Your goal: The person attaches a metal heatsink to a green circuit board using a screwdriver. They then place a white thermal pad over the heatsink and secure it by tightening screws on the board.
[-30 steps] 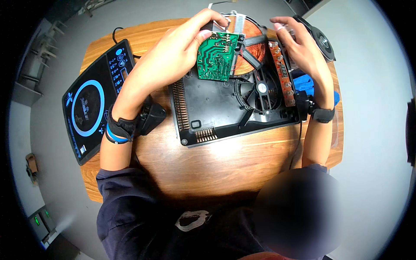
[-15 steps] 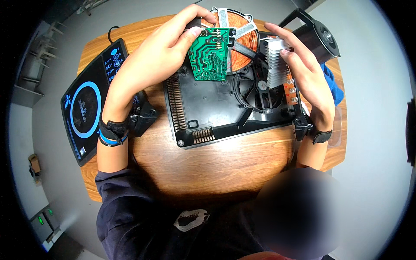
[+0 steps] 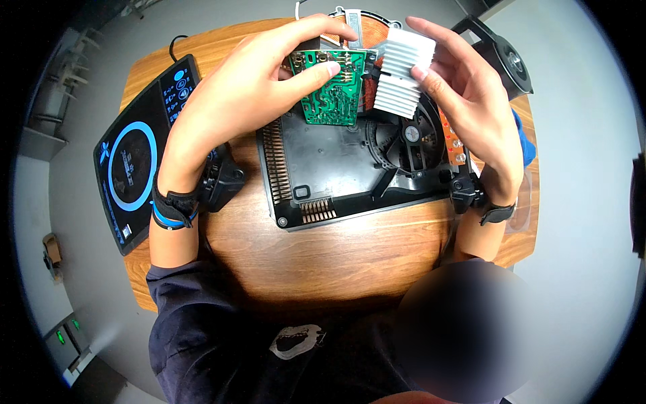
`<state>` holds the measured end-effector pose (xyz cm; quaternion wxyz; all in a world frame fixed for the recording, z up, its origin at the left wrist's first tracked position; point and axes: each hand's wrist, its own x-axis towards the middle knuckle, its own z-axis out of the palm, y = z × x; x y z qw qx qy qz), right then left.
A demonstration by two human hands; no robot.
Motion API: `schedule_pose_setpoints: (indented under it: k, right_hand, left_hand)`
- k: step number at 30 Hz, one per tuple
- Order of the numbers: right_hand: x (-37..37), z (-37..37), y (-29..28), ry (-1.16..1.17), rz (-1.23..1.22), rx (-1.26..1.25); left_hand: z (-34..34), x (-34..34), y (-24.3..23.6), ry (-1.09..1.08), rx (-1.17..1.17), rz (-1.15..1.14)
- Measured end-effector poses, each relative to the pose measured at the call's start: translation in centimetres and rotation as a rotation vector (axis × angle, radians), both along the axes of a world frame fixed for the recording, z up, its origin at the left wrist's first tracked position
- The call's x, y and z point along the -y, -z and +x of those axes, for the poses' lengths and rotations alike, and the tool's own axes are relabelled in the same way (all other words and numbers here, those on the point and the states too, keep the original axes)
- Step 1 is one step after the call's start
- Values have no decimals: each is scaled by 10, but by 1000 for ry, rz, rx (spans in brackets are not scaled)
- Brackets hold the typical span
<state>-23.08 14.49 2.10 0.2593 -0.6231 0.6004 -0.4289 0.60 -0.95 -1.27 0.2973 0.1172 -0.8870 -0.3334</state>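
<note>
My left hand (image 3: 262,84) is closed on a green circuit board (image 3: 332,94), thumb pressed on its soldered face. In my right hand (image 3: 468,94) is a silver finned heat sink (image 3: 402,71), gripped by thumb and fingers just right of the board. Behind both parts shows a round copper coil (image 3: 370,30), partly covered by them. Below my hands lies an open black plastic housing (image 3: 323,165) with a slotted left edge. A black fan (image 3: 412,135) sits in its right half. An orange strip board (image 3: 456,145) is beside the fan, partly under my right hand.
On the left of the wooden table (image 3: 323,262) lies a black glass cooktop panel (image 3: 132,165) with a blue ring. A dark jug (image 3: 505,57) stands at the back right, with blue cloth (image 3: 527,140) near it. Black devices are strapped to both my wrists.
The heat sink has moved left and up, away from the orange strip board, and is now tilted close to the circuit board. The circuit board has shifted slightly right.
</note>
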Motion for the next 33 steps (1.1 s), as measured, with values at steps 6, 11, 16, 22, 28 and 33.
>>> schedule_pose_setpoints:
  k: [6,11,16,22,28,33]
  right_hand:
    - [-3,3,5,74,8,-122]
    - [-9,0,4,71,-50,-232]
    - [-14,-13,-5,-191,-161,-458]
    - [-21,-10,-13,-287,-179,-545]
    - [-18,-8,-12,-292,-246,-700]
    - [-22,-12,-15,-317,-216,-742]
  left_hand:
    - [-2,2,5,26,10,47]
    - [-2,-2,-2,35,56,59]
    - [0,-1,1,46,-19,-37]
    - [3,-10,-12,43,56,-66]
    - [3,-14,-11,100,46,-109]
    - [0,-17,-9,115,4,-163]
